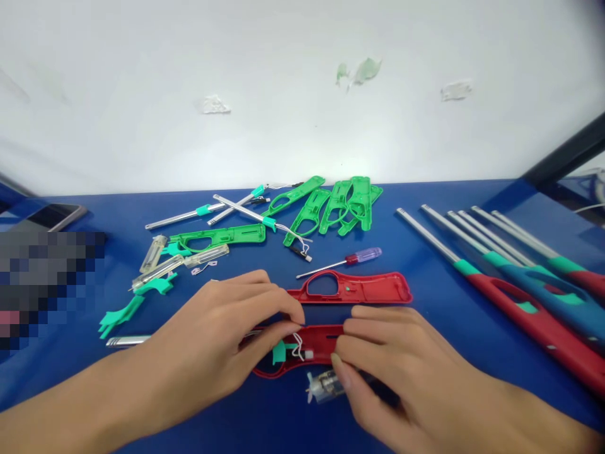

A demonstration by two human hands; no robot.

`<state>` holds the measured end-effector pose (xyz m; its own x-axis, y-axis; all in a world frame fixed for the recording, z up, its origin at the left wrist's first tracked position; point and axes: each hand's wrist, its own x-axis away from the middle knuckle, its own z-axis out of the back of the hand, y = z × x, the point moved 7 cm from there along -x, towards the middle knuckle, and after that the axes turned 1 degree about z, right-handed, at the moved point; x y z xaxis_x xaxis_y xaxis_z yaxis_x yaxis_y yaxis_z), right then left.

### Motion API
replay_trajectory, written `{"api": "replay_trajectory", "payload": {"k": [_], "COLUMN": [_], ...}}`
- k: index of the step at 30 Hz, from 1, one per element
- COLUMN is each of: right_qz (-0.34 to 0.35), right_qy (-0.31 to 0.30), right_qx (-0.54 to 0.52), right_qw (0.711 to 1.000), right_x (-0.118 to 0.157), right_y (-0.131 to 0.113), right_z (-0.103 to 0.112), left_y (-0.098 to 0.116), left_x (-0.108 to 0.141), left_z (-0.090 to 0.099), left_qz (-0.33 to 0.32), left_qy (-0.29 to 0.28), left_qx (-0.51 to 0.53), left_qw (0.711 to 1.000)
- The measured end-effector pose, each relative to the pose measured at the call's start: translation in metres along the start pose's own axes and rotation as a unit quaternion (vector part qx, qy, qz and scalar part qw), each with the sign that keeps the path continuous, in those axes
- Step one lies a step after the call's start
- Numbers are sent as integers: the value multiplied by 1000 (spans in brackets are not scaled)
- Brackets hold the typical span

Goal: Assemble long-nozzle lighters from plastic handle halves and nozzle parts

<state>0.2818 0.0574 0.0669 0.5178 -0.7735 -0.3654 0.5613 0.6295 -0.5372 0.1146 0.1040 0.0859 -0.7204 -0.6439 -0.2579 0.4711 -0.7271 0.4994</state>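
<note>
Thumb and index finger of my left hand (222, 334) are pinched together at the upper edge of a red lighter shell half (324, 340), where white wires (297, 347) run up to the fingertips. In that shell lie a green trigger (280, 353) and a small black igniter (297, 355). A metal lighter tube (127, 341) sticks out past my left wrist. My right hand (382, 359) grips the shell's right end between thumb and fingers. A clear gas tank (326, 386) lies below the shell, partly under my right hand. The other red shell half (373, 288) lies just behind.
Green shell halves (314, 211) and metal tubes with wires (241, 211) lie at the back. A screwdriver (363, 255) is mid-table. Clear tanks (158, 271) and green triggers (125, 313) lie left. Assembled lighters (520, 309) are at right, a phone (57, 219) far left.
</note>
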Motion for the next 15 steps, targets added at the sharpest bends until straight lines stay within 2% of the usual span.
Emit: {"api": "replay_trajectory", "payload": {"k": [5, 10, 15], "right_qz": [-10, -41, -32], "right_qy": [-18, -24, -6], "right_qx": [4, -3, 15], "right_qw": [1000, 999, 999], "right_x": [-1, -7, -14], "right_y": [2, 6, 4], "right_z": [2, 9, 16], "left_y": [7, 8, 14], "left_x": [2, 8, 14], "left_z": [-7, -9, -8], "left_qz": [-27, -44, -74], "left_qy": [60, 93, 113], "left_qx": [10, 3, -33], "left_qw": [998, 995, 990]}}
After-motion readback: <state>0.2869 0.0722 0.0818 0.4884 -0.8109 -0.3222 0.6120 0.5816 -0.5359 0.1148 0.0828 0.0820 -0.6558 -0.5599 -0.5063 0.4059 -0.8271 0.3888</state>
